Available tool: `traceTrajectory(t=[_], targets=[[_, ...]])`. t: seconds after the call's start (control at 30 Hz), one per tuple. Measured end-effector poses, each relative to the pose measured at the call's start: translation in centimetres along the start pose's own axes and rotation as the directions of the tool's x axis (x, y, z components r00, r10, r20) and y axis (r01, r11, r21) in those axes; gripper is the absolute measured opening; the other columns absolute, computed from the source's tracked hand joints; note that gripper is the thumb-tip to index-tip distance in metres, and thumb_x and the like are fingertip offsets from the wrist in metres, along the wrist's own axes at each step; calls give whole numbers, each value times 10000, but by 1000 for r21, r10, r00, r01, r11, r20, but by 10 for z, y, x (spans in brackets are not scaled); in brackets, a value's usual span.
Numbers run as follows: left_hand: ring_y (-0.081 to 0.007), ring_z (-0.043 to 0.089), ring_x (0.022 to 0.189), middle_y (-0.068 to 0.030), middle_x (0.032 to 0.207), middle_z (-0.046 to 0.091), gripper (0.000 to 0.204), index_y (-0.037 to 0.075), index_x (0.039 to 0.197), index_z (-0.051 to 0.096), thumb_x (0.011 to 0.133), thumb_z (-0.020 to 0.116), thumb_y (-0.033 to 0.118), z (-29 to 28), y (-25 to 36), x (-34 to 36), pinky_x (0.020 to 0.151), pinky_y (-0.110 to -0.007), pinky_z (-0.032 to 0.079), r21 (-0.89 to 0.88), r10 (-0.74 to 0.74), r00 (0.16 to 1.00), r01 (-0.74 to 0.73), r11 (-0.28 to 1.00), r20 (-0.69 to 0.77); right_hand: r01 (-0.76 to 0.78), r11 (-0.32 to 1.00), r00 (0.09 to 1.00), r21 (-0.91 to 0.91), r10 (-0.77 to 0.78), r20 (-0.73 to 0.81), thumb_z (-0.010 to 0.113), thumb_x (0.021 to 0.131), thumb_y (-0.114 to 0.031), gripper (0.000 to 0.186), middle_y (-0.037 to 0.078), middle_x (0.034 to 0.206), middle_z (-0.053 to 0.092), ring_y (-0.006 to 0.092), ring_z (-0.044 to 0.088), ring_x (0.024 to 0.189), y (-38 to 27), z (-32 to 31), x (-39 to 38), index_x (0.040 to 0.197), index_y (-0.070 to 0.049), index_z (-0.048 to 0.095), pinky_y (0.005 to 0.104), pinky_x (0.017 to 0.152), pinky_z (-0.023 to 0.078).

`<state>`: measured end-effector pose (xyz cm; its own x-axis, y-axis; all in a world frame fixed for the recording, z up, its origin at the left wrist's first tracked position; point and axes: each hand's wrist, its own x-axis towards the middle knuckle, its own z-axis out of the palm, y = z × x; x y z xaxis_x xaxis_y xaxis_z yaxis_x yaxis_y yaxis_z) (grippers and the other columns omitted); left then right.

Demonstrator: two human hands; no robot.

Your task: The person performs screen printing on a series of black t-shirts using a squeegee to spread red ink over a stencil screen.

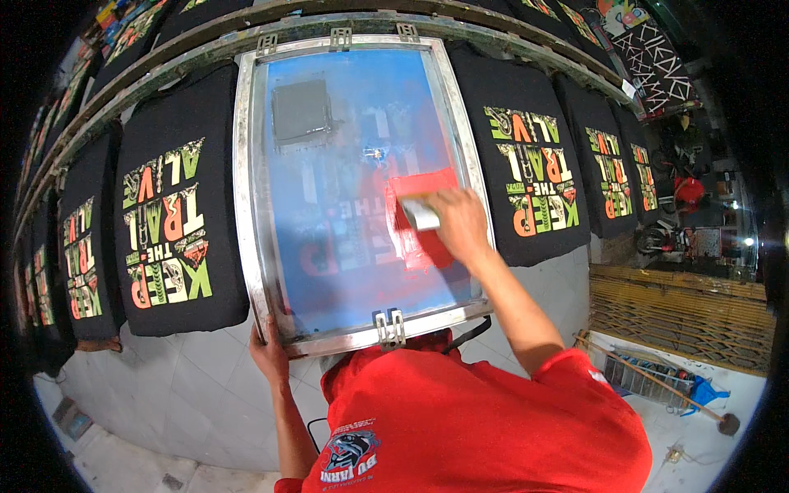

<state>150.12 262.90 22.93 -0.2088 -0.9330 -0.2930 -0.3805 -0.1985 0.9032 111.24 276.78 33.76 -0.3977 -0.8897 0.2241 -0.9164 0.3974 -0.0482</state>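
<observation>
A silk-screen frame (245, 177) with a silvery metal rim and blue mesh lies over a dark shirt, whose print shows faintly through. My right hand (460, 220) grips a small squeegee (422, 215), tilted against the mesh on the right side. Red ink (431, 246) is spread in a patch around and below the blade. At the frame's near left corner, my left hand (269, 352) holds the rim, its fingers partly hidden beneath the edge. A grey square patch (301, 111) sits on the mesh at the far left.
Printed black T-shirts lie in a row on both sides, one close at left (222, 205) and one at right (526, 82). A wooden rail (205, 33) runs along the far side. Metal clips (389, 329) sit on the rim. A long-handled stick (649, 378) lies at lower right.
</observation>
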Motion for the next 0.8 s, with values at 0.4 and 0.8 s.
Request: traceTrajectory(t=[0.4, 0.8], targets=[[-162, 621, 891, -126, 1001, 711, 458, -74, 1158, 672, 991, 620, 350, -6, -2, 1, 808, -336, 505, 30, 24, 999, -25, 999, 23, -566, 491, 792, 663, 548, 270, 842, 776, -225, 397, 92, 980, 756, 176, 718, 861, 10, -73, -53, 1102, -31, 724, 329, 774, 555], [-134, 574, 825, -71, 913, 681, 484, -61, 1077, 681, 990, 621, 411, -29, 45, -14, 757, -328, 482, -13, -12, 991, 14, 1000, 130, -125, -420, 631, 899, 665, 399, 570, 1000, -400, 432, 59, 1140, 713, 179, 716, 965, 117, -17, -52, 1286, -77, 598, 347, 832, 582]])
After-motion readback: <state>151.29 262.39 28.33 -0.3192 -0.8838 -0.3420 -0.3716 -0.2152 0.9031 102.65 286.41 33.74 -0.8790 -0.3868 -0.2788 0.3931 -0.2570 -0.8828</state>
